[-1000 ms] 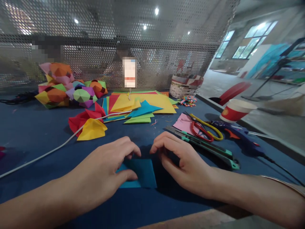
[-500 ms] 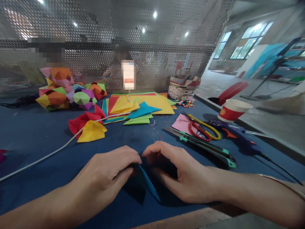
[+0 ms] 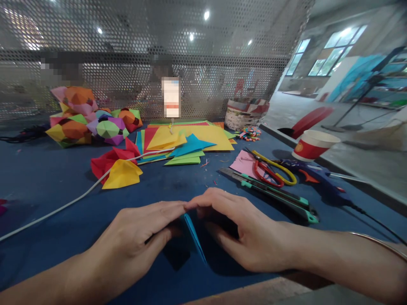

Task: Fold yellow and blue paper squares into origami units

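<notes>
A folded piece of blue paper (image 3: 194, 238) stands on edge on the dark blue tabletop, between my two hands. My left hand (image 3: 140, 239) is closed on its far end, fingers over the top and thumb on the left side. My right hand (image 3: 237, 231) curves on the other side with its thumb apart from the fingers. Its fingertips meet those of the left hand above the paper's far corner. I cannot make out whether the blurred right thumb touches the paper. Ahead lie yellow folded paper (image 3: 123, 174) and red folded paper (image 3: 111, 163).
A utility knife (image 3: 270, 195), scissors (image 3: 275, 169) and a glue gun (image 3: 321, 182) lie to the right, near a paper cup (image 3: 313, 146). Coloured sheets (image 3: 203, 137) and a basket (image 3: 244, 114) are at the back. Paper ornaments (image 3: 74, 129) sit left; a white cable (image 3: 76, 199) crosses the table.
My left fingers have flattened and moved slightly forward, and now touch the right fingertips. The blue paper stands more upright, its near end shifted a little left.
</notes>
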The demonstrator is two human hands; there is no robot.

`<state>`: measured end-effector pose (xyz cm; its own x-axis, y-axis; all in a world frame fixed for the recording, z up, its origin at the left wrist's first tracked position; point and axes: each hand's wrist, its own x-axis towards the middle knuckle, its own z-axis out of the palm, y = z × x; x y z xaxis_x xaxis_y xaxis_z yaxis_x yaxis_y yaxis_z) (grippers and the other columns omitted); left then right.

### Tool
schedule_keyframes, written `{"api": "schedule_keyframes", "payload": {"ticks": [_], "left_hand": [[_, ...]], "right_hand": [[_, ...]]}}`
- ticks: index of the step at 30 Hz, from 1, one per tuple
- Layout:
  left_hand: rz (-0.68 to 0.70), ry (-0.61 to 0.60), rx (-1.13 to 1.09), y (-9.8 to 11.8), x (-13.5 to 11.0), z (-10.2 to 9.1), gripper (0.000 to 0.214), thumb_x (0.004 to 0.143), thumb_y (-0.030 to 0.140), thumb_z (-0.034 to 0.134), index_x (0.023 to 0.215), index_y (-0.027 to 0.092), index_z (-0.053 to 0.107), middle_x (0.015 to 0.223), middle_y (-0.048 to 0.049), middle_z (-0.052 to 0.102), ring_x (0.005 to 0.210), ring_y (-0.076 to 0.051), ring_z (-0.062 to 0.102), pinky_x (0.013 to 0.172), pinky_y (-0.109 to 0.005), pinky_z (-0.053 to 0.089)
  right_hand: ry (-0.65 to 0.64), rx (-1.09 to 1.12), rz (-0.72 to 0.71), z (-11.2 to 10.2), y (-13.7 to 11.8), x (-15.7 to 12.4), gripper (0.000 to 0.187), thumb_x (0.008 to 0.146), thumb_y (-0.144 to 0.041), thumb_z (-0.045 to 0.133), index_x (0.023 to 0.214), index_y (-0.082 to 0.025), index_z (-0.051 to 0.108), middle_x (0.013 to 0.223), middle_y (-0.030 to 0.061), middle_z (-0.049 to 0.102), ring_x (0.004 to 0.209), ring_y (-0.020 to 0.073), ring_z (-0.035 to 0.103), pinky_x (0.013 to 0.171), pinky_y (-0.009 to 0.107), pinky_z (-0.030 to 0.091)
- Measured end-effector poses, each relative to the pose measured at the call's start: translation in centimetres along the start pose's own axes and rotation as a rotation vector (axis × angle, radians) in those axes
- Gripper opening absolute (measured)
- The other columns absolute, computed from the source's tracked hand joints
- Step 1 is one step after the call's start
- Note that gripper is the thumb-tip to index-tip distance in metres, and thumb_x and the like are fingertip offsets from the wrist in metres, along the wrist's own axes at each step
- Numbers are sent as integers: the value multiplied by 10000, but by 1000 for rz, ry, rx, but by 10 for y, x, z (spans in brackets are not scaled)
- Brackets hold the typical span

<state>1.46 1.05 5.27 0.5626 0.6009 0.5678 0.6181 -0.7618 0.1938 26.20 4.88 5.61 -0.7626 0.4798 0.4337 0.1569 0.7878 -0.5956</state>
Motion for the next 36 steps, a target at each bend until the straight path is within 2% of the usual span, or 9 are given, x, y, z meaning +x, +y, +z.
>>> {"api": "schedule_keyframes", "payload": {"ticks": [6, 10, 14, 18, 24, 28, 30, 33, 36], "left_hand": [[-1, -2, -5, 0, -3, 1, 320, 969, 87, 477, 1220, 225, 620, 1152, 7, 800, 1053, -76, 757, 985, -96, 510], [-26, -2, -17, -3, -6, 4, 271, 1007, 179, 544, 1258, 236, 627, 1164, 24, 796, 1072, -58, 746, 1019, -82, 475], [-45, -23, -35, -3, -8, 5, 208, 1024, 251, 566, 1210, 237, 657, 1126, 24, 803, 1046, -66, 754, 995, -89, 499], [-62, -59, -33, -2, -8, 5, 209, 1019, 267, 568, 1211, 237, 644, 1142, -11, 794, 1033, -113, 764, 936, -142, 562], [-37, -94, 17, -2, -9, 6, 282, 1032, 289, 528, 1314, 269, 532, 1209, -22, 755, 1125, -137, 733, 969, -182, 561], [-53, -136, 24, -3, -9, 6, 327, 1019, 305, 549, 1344, 279, 519, 1272, -35, 731, 1158, -135, 714, 990, -195, 550], [-62, -149, 10, -3, -9, 6, 355, 1008, 284, 560, 1359, 291, 502, 1283, -21, 724, 1172, -129, 703, 1005, -193, 540], [-42, -144, 17, -4, -11, 5, 353, 998, 235, 550, 1342, 296, 499, 1257, -2, 730, 1166, -126, 702, 1018, -199, 532], [-30, -166, -1, -4, -11, 5, 325, 991, 189, 549, 1300, 287, 528, 1230, -6, 732, 1130, -128, 710, 969, -202, 553]], "right_hand": [[14, 10, -33, -1, 0, 1, 511, 825, 27, 490, 1308, -107, 590, 1037, 96, 674, 988, 171, 633, 849, 277, 561], [21, 17, -61, 0, 1, 2, 402, 808, 40, 476, 1144, -105, 644, 1025, 107, 680, 963, 172, 631, 845, 276, 553], [40, 11, -29, 2, 2, 1, 303, 788, 26, 503, 1010, -143, 621, 980, 78, 656, 922, 164, 628, 825, 274, 546], [34, 4, -17, 2, 3, 0, 319, 793, 17, 516, 1039, -169, 600, 993, 61, 661, 934, 161, 637, 828, 272, 541], [41, -9, 73, 2, 3, -1, 343, 803, -8, 553, 1104, -168, 587, 1026, 59, 686, 881, 150, 649, 768, 256, 537], [53, -7, 25, 2, 3, 0, 242, 831, -22, 560, 1023, -158, 616, 988, 60, 684, 918, 152, 653, 822, 256, 541], [57, 9, -5, 2, 2, 1, 206, 865, -41, 577, 1033, -148, 631, 994, 65, 696, 934, 146, 660, 846, 247, 542], [43, 34, -1, 1, 0, 0, 251, 884, -60, 619, 1122, -139, 630, 1049, 70, 724, 947, 134, 680, 842, 229, 546], [36, 35, 28, 0, -1, -1, 280, 883, -71, 638, 1149, -156, 622, 1055, 62, 735, 920, 136, 692, 818, 236, 553]]}}
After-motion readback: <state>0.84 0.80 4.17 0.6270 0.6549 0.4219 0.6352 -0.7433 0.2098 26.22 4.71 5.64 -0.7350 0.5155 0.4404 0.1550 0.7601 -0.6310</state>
